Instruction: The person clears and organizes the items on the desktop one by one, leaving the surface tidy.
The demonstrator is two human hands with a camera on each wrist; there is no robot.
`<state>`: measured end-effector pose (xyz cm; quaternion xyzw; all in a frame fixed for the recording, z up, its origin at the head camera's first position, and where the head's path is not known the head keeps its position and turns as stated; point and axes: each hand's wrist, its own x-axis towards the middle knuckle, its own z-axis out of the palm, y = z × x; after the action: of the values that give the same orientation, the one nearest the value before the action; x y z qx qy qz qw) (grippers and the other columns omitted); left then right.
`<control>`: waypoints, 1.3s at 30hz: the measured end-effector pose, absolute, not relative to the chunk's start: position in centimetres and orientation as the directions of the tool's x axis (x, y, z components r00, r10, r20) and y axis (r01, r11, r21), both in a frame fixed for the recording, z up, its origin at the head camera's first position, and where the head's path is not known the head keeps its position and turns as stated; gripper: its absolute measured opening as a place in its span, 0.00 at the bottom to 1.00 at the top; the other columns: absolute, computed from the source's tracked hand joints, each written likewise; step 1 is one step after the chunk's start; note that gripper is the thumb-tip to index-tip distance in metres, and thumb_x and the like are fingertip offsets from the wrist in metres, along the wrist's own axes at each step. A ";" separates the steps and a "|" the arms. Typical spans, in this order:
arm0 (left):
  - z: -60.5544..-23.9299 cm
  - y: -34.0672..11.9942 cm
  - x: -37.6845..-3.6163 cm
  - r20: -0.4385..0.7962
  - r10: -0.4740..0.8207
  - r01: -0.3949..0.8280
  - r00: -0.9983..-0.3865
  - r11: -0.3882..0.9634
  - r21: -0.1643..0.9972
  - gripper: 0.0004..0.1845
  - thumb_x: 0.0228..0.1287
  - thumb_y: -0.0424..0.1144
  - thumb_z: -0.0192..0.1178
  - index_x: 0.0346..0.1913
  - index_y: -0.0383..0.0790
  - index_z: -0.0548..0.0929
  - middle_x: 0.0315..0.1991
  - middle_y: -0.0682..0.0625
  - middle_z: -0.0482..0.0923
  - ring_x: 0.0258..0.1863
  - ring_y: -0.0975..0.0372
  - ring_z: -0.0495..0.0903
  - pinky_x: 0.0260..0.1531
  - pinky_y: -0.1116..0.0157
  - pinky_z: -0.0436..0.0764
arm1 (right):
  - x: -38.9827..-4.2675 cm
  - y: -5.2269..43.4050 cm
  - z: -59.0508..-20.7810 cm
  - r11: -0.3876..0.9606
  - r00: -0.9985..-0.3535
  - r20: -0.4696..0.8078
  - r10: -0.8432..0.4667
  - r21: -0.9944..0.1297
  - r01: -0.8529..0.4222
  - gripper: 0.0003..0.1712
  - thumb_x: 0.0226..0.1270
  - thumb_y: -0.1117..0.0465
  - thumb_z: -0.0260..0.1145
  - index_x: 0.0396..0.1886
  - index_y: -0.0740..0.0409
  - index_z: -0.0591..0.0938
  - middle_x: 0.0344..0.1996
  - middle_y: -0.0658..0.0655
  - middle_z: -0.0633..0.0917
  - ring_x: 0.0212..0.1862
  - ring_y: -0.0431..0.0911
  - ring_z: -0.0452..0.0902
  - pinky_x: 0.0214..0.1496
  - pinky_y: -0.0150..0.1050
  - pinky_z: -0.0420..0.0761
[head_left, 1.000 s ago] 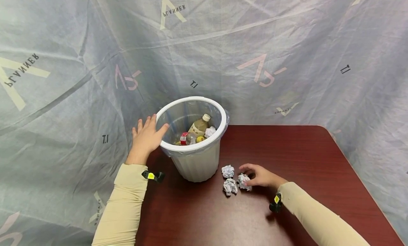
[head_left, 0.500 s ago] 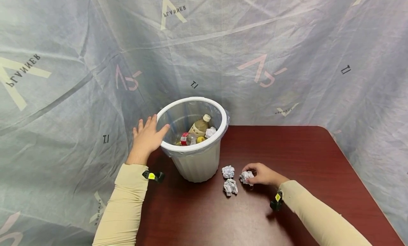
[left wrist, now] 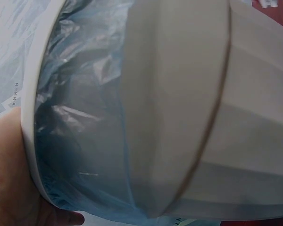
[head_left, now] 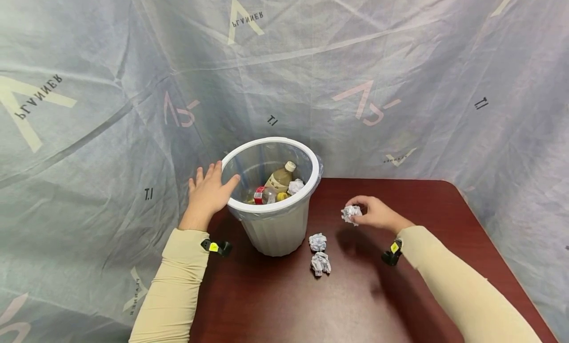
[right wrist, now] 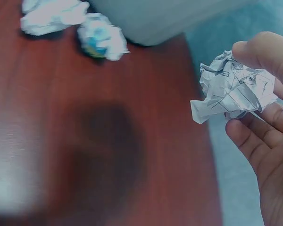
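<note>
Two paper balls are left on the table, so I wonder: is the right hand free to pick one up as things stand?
Probably not: the right hand already pinches a crumpled paper ball above the table.

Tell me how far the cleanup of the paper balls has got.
Done: the white bin already holds bottles and one crumpled paper. In hand: the right hand pinches a paper ball above the table, while the left hand rests on the bin's rim. Left: two paper balls lie beside the bin.
</note>
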<state>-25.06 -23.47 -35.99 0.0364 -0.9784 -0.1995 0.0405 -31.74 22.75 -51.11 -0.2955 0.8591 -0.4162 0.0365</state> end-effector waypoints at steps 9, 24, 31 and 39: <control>-36.2 -23.8 -25.2 0.058 -0.083 -0.054 -0.995 0.917 0.394 0.51 0.71 0.73 0.37 0.82 0.40 0.44 0.81 0.35 0.43 0.79 0.36 0.30 0.70 0.33 0.31 | -33.8 22.7 -45.3 0.560 -0.840 0.158 -0.519 -0.680 -0.474 0.21 0.61 0.65 0.74 0.55 0.60 0.83 0.43 0.58 0.86 0.37 0.48 0.80 0.37 0.37 0.80; -36.3 -23.8 -25.1 0.072 -0.085 -0.050 -0.994 0.916 0.398 0.50 0.71 0.73 0.37 0.82 0.41 0.45 0.81 0.35 0.44 0.79 0.37 0.31 0.71 0.33 0.32 | -36.4 20.8 -36.2 0.603 -0.837 0.228 -0.498 -0.603 -0.523 0.23 0.62 0.63 0.72 0.58 0.61 0.83 0.49 0.62 0.83 0.45 0.54 0.84 0.43 0.41 0.83; -36.2 -23.7 -25.1 0.069 -0.085 -0.049 -0.994 0.910 0.411 0.48 0.73 0.69 0.40 0.82 0.40 0.45 0.81 0.35 0.44 0.79 0.36 0.30 0.70 0.33 0.31 | -36.7 18.6 -32.5 0.582 -0.827 0.270 -0.493 -0.605 -0.544 0.23 0.63 0.64 0.72 0.58 0.60 0.83 0.50 0.62 0.83 0.45 0.54 0.85 0.40 0.35 0.83; -36.0 -23.7 -25.0 0.069 -0.086 -0.050 -0.994 0.911 0.410 0.48 0.72 0.70 0.39 0.82 0.40 0.45 0.81 0.35 0.44 0.79 0.36 0.30 0.70 0.33 0.31 | -36.6 15.0 -29.6 0.535 -0.796 0.309 -0.521 -0.609 -0.586 0.25 0.63 0.63 0.72 0.60 0.59 0.82 0.51 0.60 0.83 0.45 0.54 0.85 0.40 0.34 0.82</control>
<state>-24.96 -23.66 -36.04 0.0349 -0.9765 -0.2082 0.0430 -36.55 15.01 -29.59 -0.3163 0.8748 -0.3641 -0.0452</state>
